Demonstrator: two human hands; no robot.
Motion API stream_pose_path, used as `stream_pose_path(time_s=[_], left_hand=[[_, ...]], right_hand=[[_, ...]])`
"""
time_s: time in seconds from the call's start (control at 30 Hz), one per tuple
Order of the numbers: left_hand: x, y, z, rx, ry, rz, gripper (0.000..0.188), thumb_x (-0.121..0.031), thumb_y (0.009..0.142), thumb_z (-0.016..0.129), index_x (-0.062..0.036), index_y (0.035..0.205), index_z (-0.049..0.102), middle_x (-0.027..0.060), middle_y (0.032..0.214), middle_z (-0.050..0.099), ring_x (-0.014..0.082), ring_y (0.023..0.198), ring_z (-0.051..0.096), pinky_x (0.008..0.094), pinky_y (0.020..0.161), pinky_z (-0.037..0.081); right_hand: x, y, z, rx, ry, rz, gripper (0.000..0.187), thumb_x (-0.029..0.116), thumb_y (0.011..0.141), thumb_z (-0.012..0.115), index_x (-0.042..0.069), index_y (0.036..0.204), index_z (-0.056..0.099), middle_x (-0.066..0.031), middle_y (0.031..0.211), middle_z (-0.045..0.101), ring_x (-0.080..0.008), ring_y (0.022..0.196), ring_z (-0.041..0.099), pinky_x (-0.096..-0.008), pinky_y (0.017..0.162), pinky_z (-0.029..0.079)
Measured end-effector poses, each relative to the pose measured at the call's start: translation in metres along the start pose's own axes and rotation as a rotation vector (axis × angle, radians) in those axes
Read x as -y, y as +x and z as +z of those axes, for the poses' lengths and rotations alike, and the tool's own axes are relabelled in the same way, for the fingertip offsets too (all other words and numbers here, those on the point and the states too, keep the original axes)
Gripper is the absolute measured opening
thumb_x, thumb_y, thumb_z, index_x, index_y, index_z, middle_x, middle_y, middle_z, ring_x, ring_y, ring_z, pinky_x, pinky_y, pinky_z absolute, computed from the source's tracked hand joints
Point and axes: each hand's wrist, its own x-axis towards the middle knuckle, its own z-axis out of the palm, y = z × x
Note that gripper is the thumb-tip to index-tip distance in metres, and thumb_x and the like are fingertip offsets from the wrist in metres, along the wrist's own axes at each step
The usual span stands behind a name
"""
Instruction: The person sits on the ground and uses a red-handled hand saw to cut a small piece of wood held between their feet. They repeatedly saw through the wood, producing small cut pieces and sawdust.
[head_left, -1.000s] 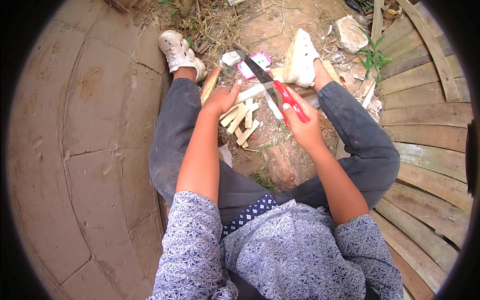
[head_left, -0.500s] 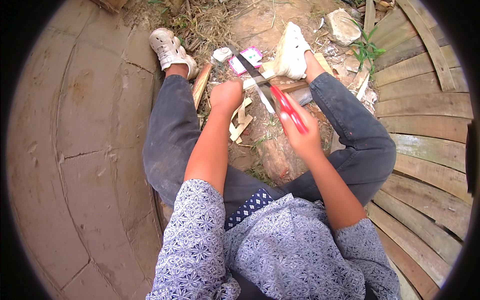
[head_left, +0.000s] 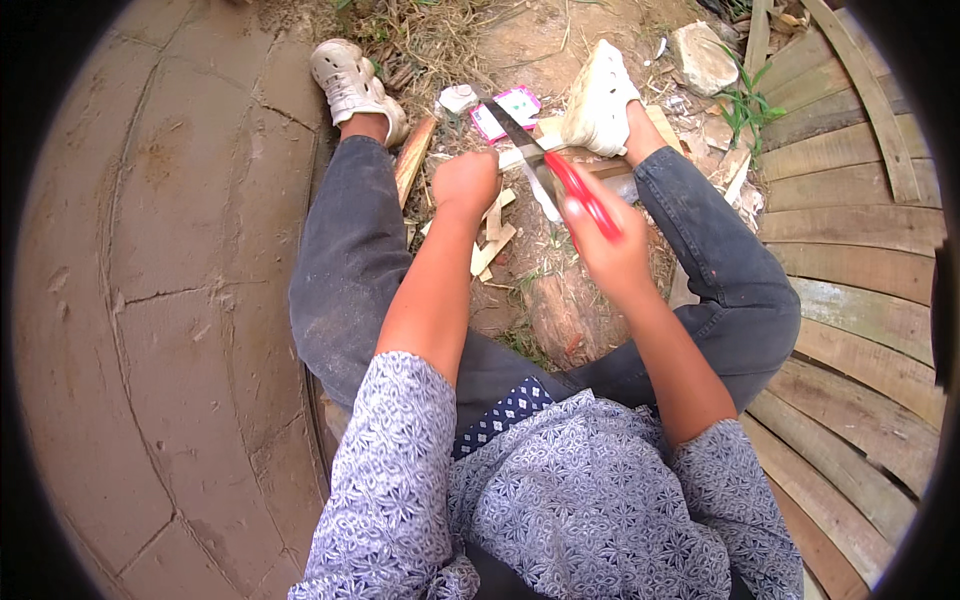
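My left hand (head_left: pixel 466 182) is closed in a fist around the near end of a pale wooden strip (head_left: pixel 511 158). The strip runs right toward the white clog (head_left: pixel 600 105) on my right foot, which appears to press on its other end. My right hand (head_left: pixel 614 248) grips the red handle (head_left: pixel 583 196) of a handsaw. The saw's dark blade (head_left: pixel 512 126) lies across the strip, just right of my left fist, and points away to the far left. Whether the teeth have cut into the wood cannot be made out.
Offcuts of wood (head_left: pixel 493 250) lie below my left fist, near a log (head_left: pixel 570 315) between my legs. Beyond the blade sits a pink-edged packet (head_left: pixel 507 112). A pale rock (head_left: pixel 705 58) is at far right, beside wooden slats (head_left: pixel 850 240). Cracked paving (head_left: pixel 200 350) spans the left.
The saw and my right hand have shifted slightly forward across the strip. My left fist keeps its hold. The whole view has moved a little.
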Motion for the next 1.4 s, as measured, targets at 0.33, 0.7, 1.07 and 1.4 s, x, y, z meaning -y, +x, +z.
stream_pose_path(time_s=[0.33, 0.7, 1.07, 1.4], left_hand=[[-0.003, -0.001, -0.021, 0.107, -0.028, 0.015, 0.028, -0.030, 0.086, 0.062, -0.0137, 0.108, 0.070, 0.0164, 0.103, 0.073, 0.0353, 0.097, 0.070, 0.0476, 0.084, 0.056], [-0.001, -0.002, -0.021, 0.125, -0.035, -0.028, 0.032, -0.032, 0.087, 0.062, -0.0144, 0.112, 0.070, 0.0173, 0.107, 0.072, 0.0359, 0.101, 0.069, 0.0478, 0.087, 0.055], [-0.003, 0.001, -0.024, 0.163, -0.088, -0.021, 0.033, -0.033, 0.085, 0.065, -0.0164, 0.113, 0.071, 0.0158, 0.110, 0.071, 0.0348, 0.105, 0.068, 0.0471, 0.090, 0.055], [0.001, 0.007, -0.026, 0.199, -0.123, -0.020, 0.032, -0.029, 0.085, 0.063, -0.0130, 0.112, 0.072, 0.0161, 0.113, 0.071, 0.0342, 0.107, 0.067, 0.0471, 0.090, 0.054]], right_hand=[[-0.005, -0.033, -0.012, 0.006, -0.085, -0.039, 0.048, 0.014, 0.096, 0.064, -0.003, 0.140, 0.053, -0.0081, 0.107, 0.069, -0.0083, 0.091, 0.061, -0.0251, 0.082, 0.049], [0.034, -0.100, -0.072, -0.005, -0.038, 0.041, 0.048, 0.018, 0.097, 0.063, -0.003, 0.139, 0.055, -0.0148, 0.119, 0.068, -0.0142, 0.102, 0.063, -0.0285, 0.093, 0.048], [-0.022, -0.007, -0.006, 0.004, 0.055, 0.096, 0.046, 0.010, 0.096, 0.064, -0.002, 0.140, 0.055, -0.0091, 0.112, 0.069, -0.0070, 0.090, 0.060, -0.0230, 0.080, 0.049], [0.072, -0.142, -0.094, 0.028, -0.074, 0.265, 0.050, 0.012, 0.097, 0.062, -0.003, 0.143, 0.050, -0.0135, 0.119, 0.068, -0.0131, 0.102, 0.061, -0.0281, 0.091, 0.047]])
